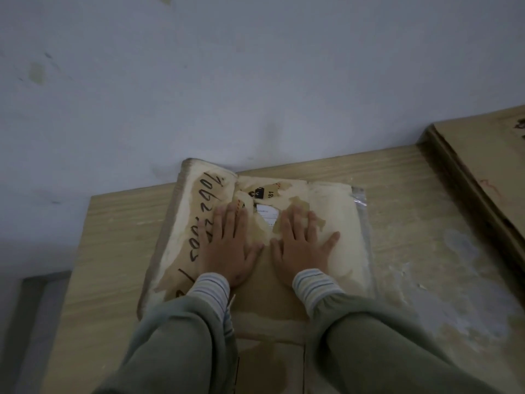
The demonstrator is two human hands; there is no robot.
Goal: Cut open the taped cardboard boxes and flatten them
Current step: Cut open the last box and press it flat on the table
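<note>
A flattened box (255,251) is lying at the centre of the frame on the desk (113,251), its far edge reaching up toward the wall (255,66) that is filling the upper half. The left hand (230,248) and right hand (301,248) are resting flat on it, side by side, just apart. More cardboard (483,166), possibly a stack of sheets, is lying on the desk at the right edge, well apart from the box.
</note>
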